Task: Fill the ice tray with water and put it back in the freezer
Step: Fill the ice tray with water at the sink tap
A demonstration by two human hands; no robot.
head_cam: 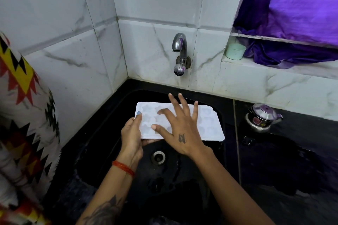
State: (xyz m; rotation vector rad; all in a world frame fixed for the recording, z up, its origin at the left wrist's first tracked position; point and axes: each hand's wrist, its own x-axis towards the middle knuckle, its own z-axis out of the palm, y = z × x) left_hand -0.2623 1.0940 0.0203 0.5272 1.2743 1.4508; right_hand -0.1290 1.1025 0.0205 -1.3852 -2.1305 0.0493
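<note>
left hand [132, 134] thumb-up in a closed grip, right hand [180, 129] flat, fingers [183, 103] splayed

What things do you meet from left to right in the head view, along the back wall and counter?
Patterned cloth → tap → green cup → small steel pot → purple cloth.

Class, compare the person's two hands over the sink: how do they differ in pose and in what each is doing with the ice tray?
The left hand grips the ice tray's near left corner, thumb on top; the right hand lies spread above its top, fingers straight. The left wrist wears a red thread band; the right hand's back bears a small tattoo. Both are over the black sink.
</note>
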